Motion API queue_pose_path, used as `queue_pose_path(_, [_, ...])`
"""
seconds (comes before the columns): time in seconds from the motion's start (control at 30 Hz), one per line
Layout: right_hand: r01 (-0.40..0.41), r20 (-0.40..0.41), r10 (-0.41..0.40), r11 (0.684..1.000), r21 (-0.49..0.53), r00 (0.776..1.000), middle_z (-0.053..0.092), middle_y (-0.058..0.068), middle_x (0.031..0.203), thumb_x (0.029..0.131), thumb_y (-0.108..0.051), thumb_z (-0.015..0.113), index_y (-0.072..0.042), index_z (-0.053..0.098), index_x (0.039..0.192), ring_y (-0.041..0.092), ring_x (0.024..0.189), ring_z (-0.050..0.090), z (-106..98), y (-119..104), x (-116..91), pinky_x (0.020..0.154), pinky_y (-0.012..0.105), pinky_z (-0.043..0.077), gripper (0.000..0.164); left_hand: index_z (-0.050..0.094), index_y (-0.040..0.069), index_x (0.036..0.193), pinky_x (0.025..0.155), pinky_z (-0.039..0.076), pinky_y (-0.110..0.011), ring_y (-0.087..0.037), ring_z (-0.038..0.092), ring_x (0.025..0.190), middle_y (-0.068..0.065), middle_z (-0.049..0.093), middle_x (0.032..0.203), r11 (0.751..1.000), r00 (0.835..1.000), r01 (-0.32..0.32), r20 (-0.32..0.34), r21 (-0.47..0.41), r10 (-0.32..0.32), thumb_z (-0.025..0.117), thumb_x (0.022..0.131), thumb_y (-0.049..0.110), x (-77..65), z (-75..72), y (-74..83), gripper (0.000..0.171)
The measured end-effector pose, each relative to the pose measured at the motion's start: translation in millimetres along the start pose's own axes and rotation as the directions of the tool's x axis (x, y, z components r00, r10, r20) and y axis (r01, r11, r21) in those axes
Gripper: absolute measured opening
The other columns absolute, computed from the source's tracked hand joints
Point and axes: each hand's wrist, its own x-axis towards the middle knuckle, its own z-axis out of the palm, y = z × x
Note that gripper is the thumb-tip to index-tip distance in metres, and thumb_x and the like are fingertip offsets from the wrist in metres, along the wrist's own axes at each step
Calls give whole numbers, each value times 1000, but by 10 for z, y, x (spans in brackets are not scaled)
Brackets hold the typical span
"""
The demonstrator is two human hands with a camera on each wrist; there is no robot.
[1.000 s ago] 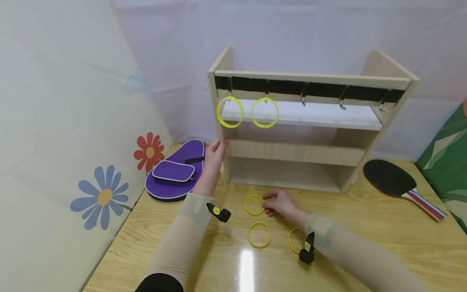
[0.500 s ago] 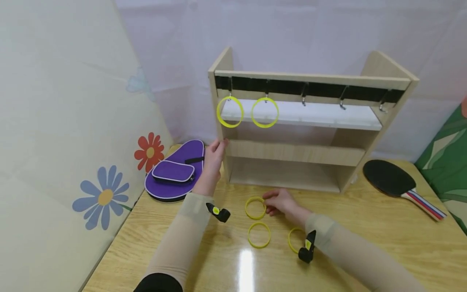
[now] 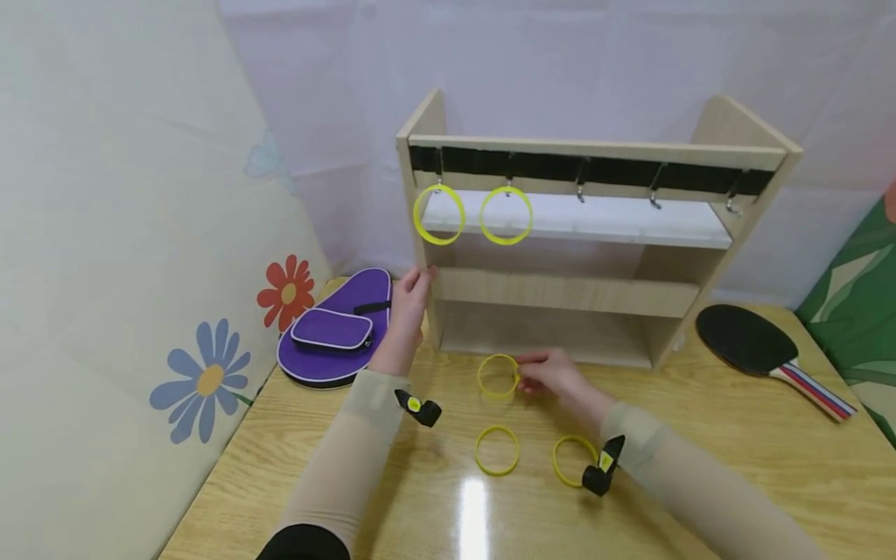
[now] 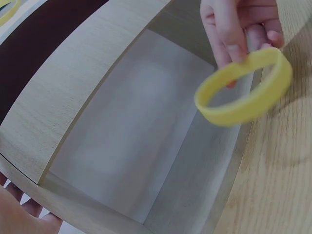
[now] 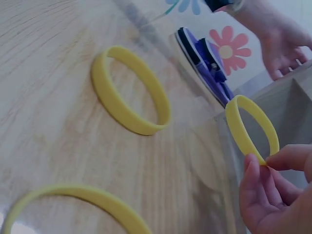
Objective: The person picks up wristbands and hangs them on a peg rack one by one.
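Observation:
Between thumb and fingertips, my right hand (image 3: 556, 377) pinches a yellow silicone wristband (image 5: 239, 129). The band is raised in front of the bottom compartment of a light wooden shelf unit (image 3: 567, 294). My left hand (image 3: 409, 303) rests against the unit's left side panel, fingers relaxed, a fingertip at its front edge. Two more yellow wristbands lie on the table: one in the middle (image 3: 498, 473), the other (image 3: 556, 463) near my right wrist. From the first two hooks at the left hang a wristband (image 3: 439, 241) and another wristband (image 3: 507, 241). Further right, a bare hook (image 3: 580, 196) shows.
Left of the unit lies a purple paddle case (image 3: 329, 362) with a small pouch on it. A black table tennis paddle (image 3: 745, 341) lies at the right, its striped handle toward the front. The wooden table (image 3: 420, 498) meets a flower-printed wall at the left.
My right hand has lifted the wristband off the table and moved slightly up and right toward the shelf unit. My left hand stays at the side panel.

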Motion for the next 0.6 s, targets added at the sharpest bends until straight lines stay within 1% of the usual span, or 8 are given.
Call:
queue_pose_path(0.07, [25,6,-26,1000,17,1000,64,1,72,90,6,57,19,53,127,6,57,62,-37,-25,-11,56,19,52,39,62,18,85,65,30,-23,-7,35,66,12,36,65,1000,1000,-8,-4,-5,8,58,96,25,4,3,-4,13])
queue_pose_path(0.13, [46,7,-47,999,26,999,64,0,71,90,6,56,20,52,127,6,57,62,-79,-51,-25,57,19,53,40,52,20,74,59,25,-24,-8,29,58,11,27,59,1000,1000,-22,2,-9,22,58,96,25,8,7,-5,24])
queue_pose_path(0.2, [55,6,-56,998,32,998,63,-1,71,90,6,55,20,51,128,6,58,63,-119,-77,-41,57,20,53,40,49,23,69,58,25,-23,-7,28,57,12,27,57,1000,1000,-27,2,-16,27,58,96,25,9,9,-6,28])
queue_pose_path(0.27, [59,0,-59,997,39,998,63,0,72,90,6,55,19,51,128,7,59,63,-152,-102,-59,57,20,54,40,46,21,68,60,25,-24,-8,29,58,11,27,58,1000,1000,-30,3,-11,30,58,96,25,8,10,-9,30])
queue_pose_path(0.37, [61,-12,-61,997,47,998,64,1,74,90,6,55,19,51,128,8,60,64,-192,-141,-89,58,21,54,40,56,16,78,69,31,-25,-9,37,71,8,37,68,1000,1000,-17,2,-2,17,57,96,26,5,12,-11,21])
queue_pose_path(0.43, [70,-17,-70,996,50,997,64,2,75,90,6,55,19,51,129,8,61,64,-216,-171,-113,59,21,54,42,64,10,93,78,34,-26,-11,42,84,5,47,81,1000,1000,-10,2,6,10,57,96,26,1,12,-11,18])
queue_pose_path(0.5, [82,-21,-81,995,54,997,65,2,76,89,6,55,19,50,130,8,62,64,-242,-201,-138,59,20,54,43,66,7,111,89,35,-27,-11,43,99,2,53,99,1000,1000,-1,4,13,1,56,97,26,1,9,-12,26])
queue_pose_path(0.6, [105,-19,-104,993,54,994,66,1,75,90,5,54,20,48,131,7,64,65,-278,-246,-168,61,20,54,45,63,2,122,94,35,-29,-14,43,104,-4,54,113,1000,1000,-3,13,18,3,54,97,26,-7,5,-9,36])
